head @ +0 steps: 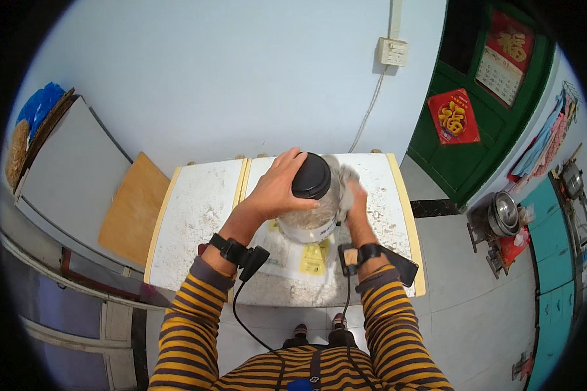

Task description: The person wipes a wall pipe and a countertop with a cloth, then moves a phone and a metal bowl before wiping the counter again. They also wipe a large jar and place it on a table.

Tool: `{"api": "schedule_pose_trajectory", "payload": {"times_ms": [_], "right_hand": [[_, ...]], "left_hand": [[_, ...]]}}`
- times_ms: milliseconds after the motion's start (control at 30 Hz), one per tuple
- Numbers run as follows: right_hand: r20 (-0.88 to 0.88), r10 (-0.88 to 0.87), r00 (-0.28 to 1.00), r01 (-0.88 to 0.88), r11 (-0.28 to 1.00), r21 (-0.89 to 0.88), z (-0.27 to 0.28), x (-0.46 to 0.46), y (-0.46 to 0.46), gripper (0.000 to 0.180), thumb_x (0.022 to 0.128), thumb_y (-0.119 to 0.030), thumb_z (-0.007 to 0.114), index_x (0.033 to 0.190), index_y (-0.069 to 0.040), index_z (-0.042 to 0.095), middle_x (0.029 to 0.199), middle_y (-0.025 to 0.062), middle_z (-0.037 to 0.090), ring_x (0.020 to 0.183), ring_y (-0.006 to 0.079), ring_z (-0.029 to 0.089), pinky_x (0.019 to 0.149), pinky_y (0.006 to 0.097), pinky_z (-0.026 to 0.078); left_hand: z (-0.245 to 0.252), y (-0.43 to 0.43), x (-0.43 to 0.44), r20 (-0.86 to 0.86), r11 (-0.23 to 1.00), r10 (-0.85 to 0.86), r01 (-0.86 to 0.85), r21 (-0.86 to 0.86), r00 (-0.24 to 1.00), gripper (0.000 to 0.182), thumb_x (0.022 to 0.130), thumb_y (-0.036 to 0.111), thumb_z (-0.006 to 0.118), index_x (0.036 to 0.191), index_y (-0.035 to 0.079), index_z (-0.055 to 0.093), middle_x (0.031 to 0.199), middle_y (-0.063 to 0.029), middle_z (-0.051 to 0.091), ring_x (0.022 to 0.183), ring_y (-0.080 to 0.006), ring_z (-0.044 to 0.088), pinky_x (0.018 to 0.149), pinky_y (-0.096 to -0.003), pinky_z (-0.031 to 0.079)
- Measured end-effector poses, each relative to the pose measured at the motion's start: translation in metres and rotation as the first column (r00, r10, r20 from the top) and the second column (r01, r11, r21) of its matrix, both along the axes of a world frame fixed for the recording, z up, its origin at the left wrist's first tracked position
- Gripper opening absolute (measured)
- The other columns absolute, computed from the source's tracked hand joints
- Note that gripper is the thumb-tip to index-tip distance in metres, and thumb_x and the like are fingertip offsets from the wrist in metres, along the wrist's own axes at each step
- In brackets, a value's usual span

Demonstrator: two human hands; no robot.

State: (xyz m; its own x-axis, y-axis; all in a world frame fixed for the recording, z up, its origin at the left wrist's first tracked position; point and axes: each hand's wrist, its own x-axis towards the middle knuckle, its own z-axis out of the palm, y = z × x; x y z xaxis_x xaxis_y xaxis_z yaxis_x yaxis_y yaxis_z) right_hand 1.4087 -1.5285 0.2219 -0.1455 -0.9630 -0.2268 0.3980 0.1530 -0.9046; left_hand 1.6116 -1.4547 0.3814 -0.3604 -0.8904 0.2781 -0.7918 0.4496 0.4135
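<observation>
A large clear jar (307,220) with a black screw lid (312,177) stands on the white table, tilted slightly in view. Its contents look pale brown, but I cannot tell what they are. My left hand (280,188) grips the jar's neck and lid from the left, thumb across the near side. My right hand (357,203) presses a crumpled grey cloth (346,188) to the jar's right side; both are blurred. Beneath the jar lies a printed sheet with a yellow patch (314,258).
The worn white table (203,215) has yellow edging and abuts the wall. A dark phone (401,266) lies near its right front corner, beside my right wrist. A tan board (134,210) leans at the left. Cables hang from both wrist devices. A wall socket (394,52) sits above.
</observation>
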Motion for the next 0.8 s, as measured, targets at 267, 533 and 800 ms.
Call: {"api": "schedule_pose_trajectory", "payload": {"times_ms": [267,533,800], "right_hand": [[-0.145,-0.178,0.973,0.128,0.945,-0.301,0.021,0.015,0.083,0.034,0.099,-0.02,0.062,0.126,0.001,0.064,0.111,0.0092,0.071,0.096,0.0165,0.064,0.087,0.0322,0.052],[-0.208,-0.171,0.963,0.064,0.896,-0.439,0.059,0.021,0.043,0.029,0.097,-0.015,0.059,0.119,0.004,0.065,0.101,0.011,0.071,0.09,0.0168,0.062,0.083,0.0337,0.052],[-0.154,-0.27,0.95,0.196,0.905,-0.378,0.011,0.029,0.11,0.037,0.098,-0.017,0.061,0.127,0.006,0.058,0.115,0.0155,0.066,0.108,0.0237,0.061,0.098,0.0363,0.047]], "left_hand": [[-0.02,0.017,-0.032,0.055,0.924,0.331,-0.312,-0.22,0.942,0.104,0.073,0.054,0.084,0.146,-0.006,0.042,0.144,-0.0275,0.04,0.129,-0.0442,0.044,0.105,-0.0513,0.043],[0.013,0.009,0.02,-0.051,0.99,0.017,-0.01,0.143,0.999,0.103,0.072,0.044,0.085,0.148,-0.008,0.039,0.145,-0.0279,0.041,0.133,-0.0427,0.044,0.11,-0.0455,0.042],[0.013,0.008,0.002,0.042,0.984,0.138,-0.142,0.106,0.99,0.108,0.068,0.052,0.087,0.145,-0.008,0.041,0.142,-0.0252,0.046,0.131,-0.0409,0.048,0.11,-0.044,0.042]]}}
